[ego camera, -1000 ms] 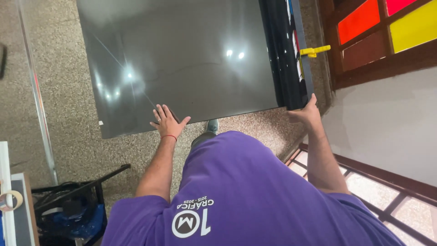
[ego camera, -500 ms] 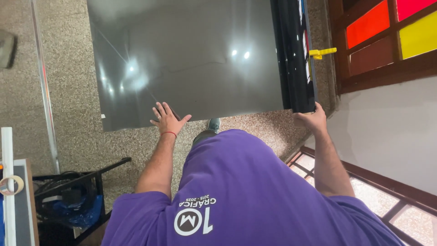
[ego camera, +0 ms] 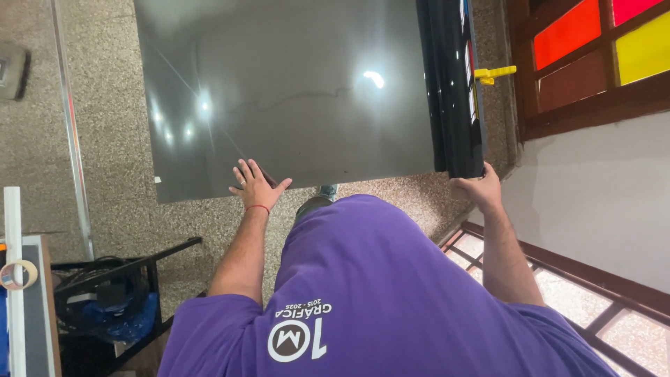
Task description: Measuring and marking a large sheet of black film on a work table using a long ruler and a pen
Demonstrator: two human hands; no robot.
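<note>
I'm in what looks like a sign or window-film workshop. Under my left hand [ego camera: 255, 187] lies a big glossy grey sheet [ego camera: 293, 91], spread flat on a speckled stone floor [ego camera: 105, 181]. At my right hand [ego camera: 479, 188] the sheet ends in a black roll [ego camera: 450, 84], with a yellow clamp [ego camera: 492, 72] just past it. Beyond that side stands a dark wooden frame [ego camera: 593, 105] with red and yellow panes above a white wall [ego camera: 600, 202]. Well off to my left sit a tape roll [ego camera: 17, 275] on a bench edge and a black rack [ego camera: 125, 272] of cables.
</note>
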